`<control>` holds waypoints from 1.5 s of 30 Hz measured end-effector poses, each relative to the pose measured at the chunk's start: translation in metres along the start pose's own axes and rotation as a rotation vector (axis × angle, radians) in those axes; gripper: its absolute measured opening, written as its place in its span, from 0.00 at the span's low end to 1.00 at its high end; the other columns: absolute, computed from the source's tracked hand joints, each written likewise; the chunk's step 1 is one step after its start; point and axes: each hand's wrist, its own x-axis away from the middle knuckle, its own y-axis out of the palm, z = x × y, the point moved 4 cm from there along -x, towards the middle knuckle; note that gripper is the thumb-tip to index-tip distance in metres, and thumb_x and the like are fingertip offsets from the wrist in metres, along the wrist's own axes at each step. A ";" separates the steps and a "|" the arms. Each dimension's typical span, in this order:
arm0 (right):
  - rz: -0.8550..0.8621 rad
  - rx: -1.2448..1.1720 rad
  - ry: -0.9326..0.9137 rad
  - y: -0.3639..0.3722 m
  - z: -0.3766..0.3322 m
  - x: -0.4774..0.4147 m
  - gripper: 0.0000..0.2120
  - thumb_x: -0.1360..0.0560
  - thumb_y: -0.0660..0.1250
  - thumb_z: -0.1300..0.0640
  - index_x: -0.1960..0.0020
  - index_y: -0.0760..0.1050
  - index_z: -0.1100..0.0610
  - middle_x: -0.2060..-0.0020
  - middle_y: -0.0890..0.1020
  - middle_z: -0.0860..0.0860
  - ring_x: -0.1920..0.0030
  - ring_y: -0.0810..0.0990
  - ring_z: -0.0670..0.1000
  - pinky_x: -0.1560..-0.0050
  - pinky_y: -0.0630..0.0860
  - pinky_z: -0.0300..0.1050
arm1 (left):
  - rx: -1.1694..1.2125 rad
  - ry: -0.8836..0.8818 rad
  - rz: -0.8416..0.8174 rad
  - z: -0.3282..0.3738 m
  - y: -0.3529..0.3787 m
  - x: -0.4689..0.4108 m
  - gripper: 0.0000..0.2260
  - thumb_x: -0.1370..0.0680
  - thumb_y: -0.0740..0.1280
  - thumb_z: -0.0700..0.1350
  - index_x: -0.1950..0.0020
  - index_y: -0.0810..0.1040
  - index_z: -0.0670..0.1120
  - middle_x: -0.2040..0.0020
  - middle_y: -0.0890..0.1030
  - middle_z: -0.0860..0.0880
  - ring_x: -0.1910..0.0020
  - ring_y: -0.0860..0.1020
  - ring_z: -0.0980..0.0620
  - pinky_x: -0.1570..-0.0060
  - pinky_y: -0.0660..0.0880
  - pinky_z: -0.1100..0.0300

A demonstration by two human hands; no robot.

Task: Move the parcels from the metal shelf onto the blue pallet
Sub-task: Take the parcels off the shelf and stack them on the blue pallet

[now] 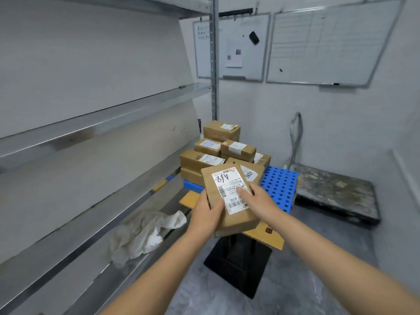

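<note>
A brown cardboard parcel (236,220) with a white label marked "A68" is held in front of me, above the floor. My left hand (205,213) grips its left edge and my right hand (256,201) grips its right side, thumb on the label. Beyond it, several brown parcels (218,153) are stacked on the blue pallet (280,185), whose right part shows bare perforated plastic. The metal shelf (91,123) runs along the left; its visible levels hold no parcels.
A crumpled white cloth (145,233) lies on the lowest shelf level. A small yellow-topped stand with a black base (238,267) is directly under the held parcel. A dirty flat trolley (336,192) sits at the right. Whiteboards (327,42) hang on the back wall.
</note>
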 end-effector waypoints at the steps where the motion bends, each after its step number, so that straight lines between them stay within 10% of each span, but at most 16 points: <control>1: 0.018 -0.007 0.005 -0.011 0.006 -0.001 0.16 0.21 0.61 0.45 0.36 0.71 0.48 0.46 0.80 0.45 0.49 0.79 0.44 0.57 0.74 0.39 | 0.008 0.003 -0.022 0.004 0.012 -0.003 0.15 0.23 0.65 0.53 0.37 0.71 0.59 0.43 0.78 0.61 0.45 0.76 0.63 0.51 0.73 0.65; 19: 0.099 -0.051 0.011 -0.237 0.125 -0.113 0.13 0.22 0.64 0.49 0.40 0.75 0.54 0.50 0.83 0.50 0.53 0.82 0.48 0.56 0.75 0.44 | -0.066 0.015 -0.104 0.079 0.262 -0.094 0.17 0.22 0.64 0.50 0.32 0.70 0.53 0.39 0.77 0.57 0.40 0.75 0.56 0.41 0.74 0.56; 24: 0.086 -0.049 0.005 -0.280 0.150 -0.144 0.14 0.21 0.63 0.48 0.38 0.73 0.52 0.52 0.82 0.46 0.56 0.81 0.43 0.62 0.73 0.40 | -0.046 -0.002 -0.101 0.091 0.312 -0.118 0.18 0.21 0.64 0.49 0.32 0.69 0.53 0.41 0.76 0.59 0.46 0.74 0.62 0.58 0.68 0.73; 29: 0.091 -0.050 0.018 -0.305 0.176 -0.174 0.15 0.21 0.62 0.47 0.38 0.73 0.52 0.54 0.82 0.46 0.57 0.81 0.43 0.64 0.72 0.40 | -0.053 -0.039 -0.102 0.093 0.348 -0.146 0.19 0.21 0.63 0.49 0.30 0.67 0.53 0.37 0.77 0.54 0.43 0.76 0.57 0.48 0.75 0.62; 35: 0.084 -0.050 0.043 -0.322 0.200 -0.227 0.12 0.21 0.62 0.47 0.40 0.74 0.50 0.58 0.82 0.42 0.58 0.81 0.43 0.64 0.73 0.41 | -0.021 -0.047 -0.112 0.085 0.385 -0.192 0.17 0.20 0.63 0.47 0.32 0.68 0.54 0.38 0.77 0.56 0.47 0.75 0.62 0.55 0.72 0.71; 42: 0.027 0.028 0.008 -0.333 0.189 -0.330 0.15 0.21 0.62 0.46 0.37 0.73 0.51 0.49 0.83 0.49 0.51 0.82 0.50 0.52 0.77 0.47 | -0.050 -0.055 -0.014 0.080 0.403 -0.285 0.20 0.22 0.64 0.47 0.30 0.69 0.49 0.35 0.73 0.48 0.37 0.74 0.51 0.37 0.73 0.53; 45: -0.036 0.094 -0.020 -0.326 0.174 -0.384 0.17 0.21 0.61 0.45 0.36 0.72 0.51 0.51 0.82 0.47 0.54 0.80 0.45 0.61 0.73 0.41 | -0.071 -0.110 0.071 0.075 0.398 -0.332 0.21 0.22 0.64 0.49 0.29 0.68 0.48 0.36 0.69 0.47 0.39 0.73 0.50 0.36 0.71 0.51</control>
